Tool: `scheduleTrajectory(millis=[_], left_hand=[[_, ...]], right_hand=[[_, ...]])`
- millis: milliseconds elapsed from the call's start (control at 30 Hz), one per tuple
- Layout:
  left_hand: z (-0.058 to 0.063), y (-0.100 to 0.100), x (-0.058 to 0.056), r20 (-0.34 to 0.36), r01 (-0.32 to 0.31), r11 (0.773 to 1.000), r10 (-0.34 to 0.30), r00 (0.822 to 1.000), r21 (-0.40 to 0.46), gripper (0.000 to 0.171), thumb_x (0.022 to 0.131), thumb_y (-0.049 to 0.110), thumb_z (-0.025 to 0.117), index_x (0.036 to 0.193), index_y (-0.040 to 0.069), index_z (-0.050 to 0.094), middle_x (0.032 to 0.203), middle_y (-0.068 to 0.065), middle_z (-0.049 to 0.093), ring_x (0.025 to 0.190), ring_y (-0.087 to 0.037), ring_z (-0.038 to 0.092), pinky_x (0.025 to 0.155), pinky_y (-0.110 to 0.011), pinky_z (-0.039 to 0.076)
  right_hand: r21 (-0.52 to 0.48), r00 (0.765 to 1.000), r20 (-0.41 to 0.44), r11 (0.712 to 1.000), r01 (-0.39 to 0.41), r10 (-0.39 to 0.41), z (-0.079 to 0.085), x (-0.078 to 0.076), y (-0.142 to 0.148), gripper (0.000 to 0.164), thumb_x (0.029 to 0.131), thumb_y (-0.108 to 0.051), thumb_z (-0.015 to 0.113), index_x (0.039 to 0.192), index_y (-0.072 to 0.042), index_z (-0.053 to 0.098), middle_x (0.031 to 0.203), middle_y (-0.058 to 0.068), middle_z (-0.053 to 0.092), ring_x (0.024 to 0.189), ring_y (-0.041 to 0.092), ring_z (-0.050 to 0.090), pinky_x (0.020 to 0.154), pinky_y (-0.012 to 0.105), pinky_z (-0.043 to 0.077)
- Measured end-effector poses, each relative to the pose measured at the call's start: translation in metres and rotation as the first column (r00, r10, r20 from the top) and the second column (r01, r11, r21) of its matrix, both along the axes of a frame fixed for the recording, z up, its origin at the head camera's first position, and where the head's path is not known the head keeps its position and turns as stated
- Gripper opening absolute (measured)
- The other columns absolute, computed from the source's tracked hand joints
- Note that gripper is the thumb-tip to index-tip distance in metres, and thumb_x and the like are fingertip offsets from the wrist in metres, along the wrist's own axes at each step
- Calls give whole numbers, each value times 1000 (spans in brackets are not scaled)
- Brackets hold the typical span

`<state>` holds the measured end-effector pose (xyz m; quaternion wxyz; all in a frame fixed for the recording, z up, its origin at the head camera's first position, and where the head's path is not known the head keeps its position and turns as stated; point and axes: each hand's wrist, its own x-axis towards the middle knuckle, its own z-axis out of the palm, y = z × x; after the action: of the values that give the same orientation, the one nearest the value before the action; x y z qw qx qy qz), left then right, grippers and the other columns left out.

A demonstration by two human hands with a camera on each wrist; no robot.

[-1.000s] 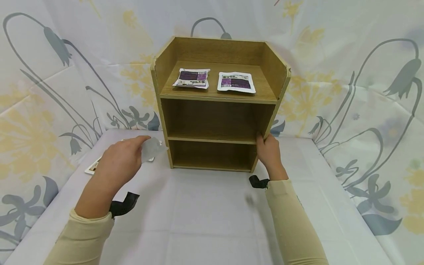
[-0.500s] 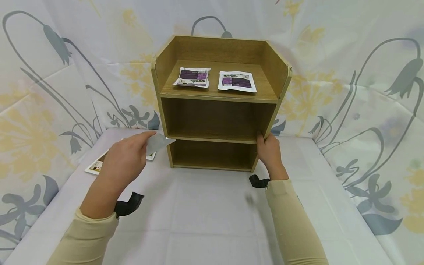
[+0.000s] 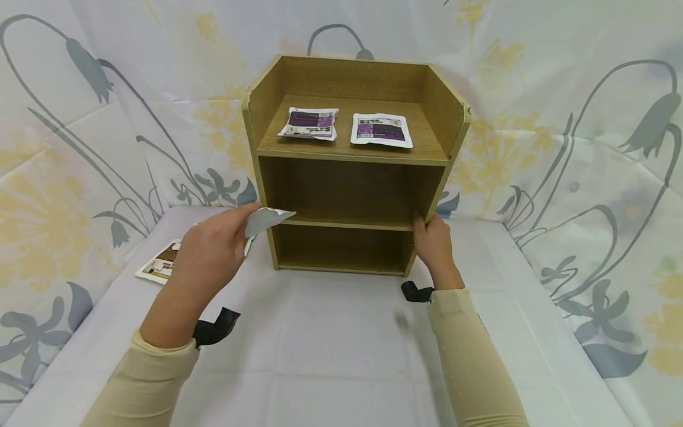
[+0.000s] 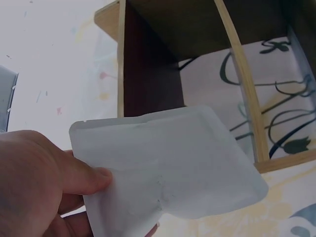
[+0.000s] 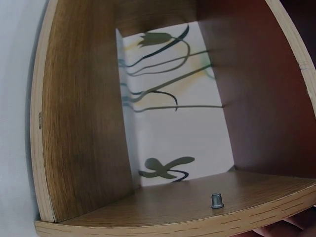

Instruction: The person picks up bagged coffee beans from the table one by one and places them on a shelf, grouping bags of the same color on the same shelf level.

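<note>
My left hand [image 3: 210, 252] pinches a flat pale pouch [image 3: 265, 220] with the thumb on its plain face. In the left wrist view the pouch [image 4: 168, 158] extends past the fingers, close to the side of the wooden shelf unit [image 4: 249, 89]. My right hand [image 3: 433, 246] grips the right side panel of that shelf unit [image 3: 352, 224] at about its middle board. In the right wrist view only a few fingers [image 5: 291, 226] show at the panel's outer face. A small metal peg [image 5: 217, 200] sticks out of the panel's inside.
Two white-and-purple packets, a left one [image 3: 309, 123] and a right one [image 3: 381, 130], lie on the unit's top shelf. A brown-and-white packet [image 3: 159, 264] lies on the white-covered table [image 3: 331, 356], partly behind my left hand. Flower-patterned cloth [image 3: 587, 142] surrounds the table.
My left hand has moved right with the pouch, which now overlaps the unit's left side in the head view. More of the packet on the table shows. My right hand stays in place.
</note>
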<state>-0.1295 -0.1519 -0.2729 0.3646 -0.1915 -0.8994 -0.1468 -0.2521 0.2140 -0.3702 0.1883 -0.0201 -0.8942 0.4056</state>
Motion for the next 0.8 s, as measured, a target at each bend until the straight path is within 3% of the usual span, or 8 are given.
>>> scheduleTrajectory(millis=[267, 500, 800], left_hand=[[0, 7, -5, -1, 56, 998, -56, 998, 27, 34, 91, -5, 54, 121, 6, 65, 109, -15, 72, 88, -35, 70, 66, -48, 55], [-4, 13, -15, -81, 96, 995, -96, 992, -7, 32, 90, -5, 58, 120, 5, 65, 109, -14, 72, 93, -33, 70, 72, -45, 57], [-9, 20, -28, -103, 83, 995, -89, 991, -60, 34, 92, -7, 52, 121, 5, 64, 113, -13, 71, 100, -30, 70, 74, -43, 58]], right_hand=[[-7, 1000, 9, 1000, -13, 13, 1, 0, 0, 55, 101, -42, 34, 118, 4, 58, 106, 28, 66, 94, 42, 65, 76, 54, 53], [-9, 1000, 14, 1000, -7, 7, 2, 1, -1, 54, 101, -42, 34, 117, 3, 59, 105, 27, 67, 93, 41, 66, 75, 53, 53], [-20, 999, 34, 1000, -3, 3, 2, 1, -1, 54, 102, -42, 34, 122, 3, 57, 108, 27, 66, 96, 41, 66, 78, 54, 54]])
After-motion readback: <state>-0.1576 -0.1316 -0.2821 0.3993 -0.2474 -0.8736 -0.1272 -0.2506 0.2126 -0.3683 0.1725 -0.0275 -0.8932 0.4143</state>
